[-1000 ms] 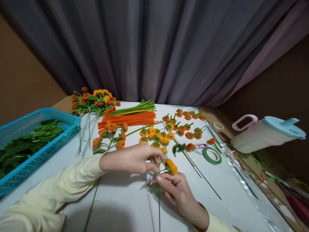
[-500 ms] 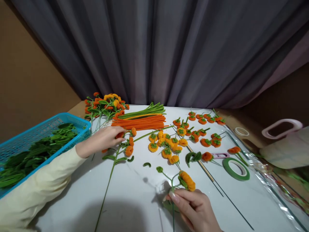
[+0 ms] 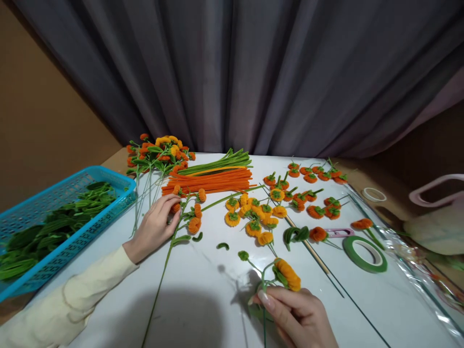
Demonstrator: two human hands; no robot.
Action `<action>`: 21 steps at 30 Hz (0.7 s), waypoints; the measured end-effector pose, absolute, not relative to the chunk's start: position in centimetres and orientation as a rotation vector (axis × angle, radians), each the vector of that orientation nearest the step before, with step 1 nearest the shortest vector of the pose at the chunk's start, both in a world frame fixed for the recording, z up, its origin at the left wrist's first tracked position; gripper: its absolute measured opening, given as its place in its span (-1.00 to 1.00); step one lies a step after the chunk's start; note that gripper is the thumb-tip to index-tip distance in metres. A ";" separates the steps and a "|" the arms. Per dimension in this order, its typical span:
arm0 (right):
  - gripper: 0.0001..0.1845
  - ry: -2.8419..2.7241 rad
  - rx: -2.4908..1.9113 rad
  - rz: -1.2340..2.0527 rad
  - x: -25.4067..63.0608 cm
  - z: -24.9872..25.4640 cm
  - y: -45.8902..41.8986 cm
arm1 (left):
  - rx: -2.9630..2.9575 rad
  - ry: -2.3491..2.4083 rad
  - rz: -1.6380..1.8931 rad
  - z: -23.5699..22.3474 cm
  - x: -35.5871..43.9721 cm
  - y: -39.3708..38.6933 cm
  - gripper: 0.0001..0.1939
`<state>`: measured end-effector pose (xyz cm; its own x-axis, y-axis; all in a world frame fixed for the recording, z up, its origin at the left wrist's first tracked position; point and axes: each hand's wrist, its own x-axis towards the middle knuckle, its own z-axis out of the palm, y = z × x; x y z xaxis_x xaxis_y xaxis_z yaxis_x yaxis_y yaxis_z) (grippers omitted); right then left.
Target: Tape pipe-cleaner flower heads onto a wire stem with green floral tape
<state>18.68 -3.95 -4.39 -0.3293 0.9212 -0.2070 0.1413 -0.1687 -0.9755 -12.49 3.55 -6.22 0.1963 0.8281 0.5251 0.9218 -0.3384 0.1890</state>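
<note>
My right hand (image 3: pixel 295 314) pinches a green-wrapped stem that carries a yellow-orange fuzzy flower (image 3: pixel 288 274) and a small green bud (image 3: pixel 243 255). Its lower leaf is partly behind my fingers. On the left, my left hand (image 3: pixel 154 224) has its thumb and fingers closed around an orange bloom of a long flower branch (image 3: pixel 166 261) lying on the white table. That bloom is mostly covered by my fingers. More orange pumpkin-like heads (image 3: pixel 195 225) sit along the branch's right side. Two small curled green pieces (image 3: pixel 223 246) lie close by.
A blue basket (image 3: pixel 125 191) of green leaves stands at left. Behind lie finished flowers (image 3: pixel 159 152) and orange pipe cleaners (image 3: pixel 208 181). Yellow flower heads (image 3: pixel 253 212), orange ones (image 3: pixel 315 211), a stick (image 3: pixel 311 251), green tape (image 3: pixel 364 253) and a pale jug (image 3: pixel 435 227) are at right.
My left hand has drawn back toward me and left, its fingers curling around the orange bloom on the branch. My right hand keeps its hold on the flower stem.
</note>
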 end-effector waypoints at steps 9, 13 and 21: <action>-0.52 -1.485 -1.166 1.559 18.8 -4.6 -3.8 | -2.222 -1.784 -1.024 -6.9 -12.3 3.8 -0.81; -0.54 -1.528 -1.114 1.557 18.8 -4.5 -3.7 | -2.225 -1.807 -1.051 -7.0 -12.4 3.8 -0.81; -0.56 -1.532 -1.090 1.526 18.8 -4.7 -3.7 | -2.228 -1.834 -1.072 -7.1 -12.4 3.8 -0.78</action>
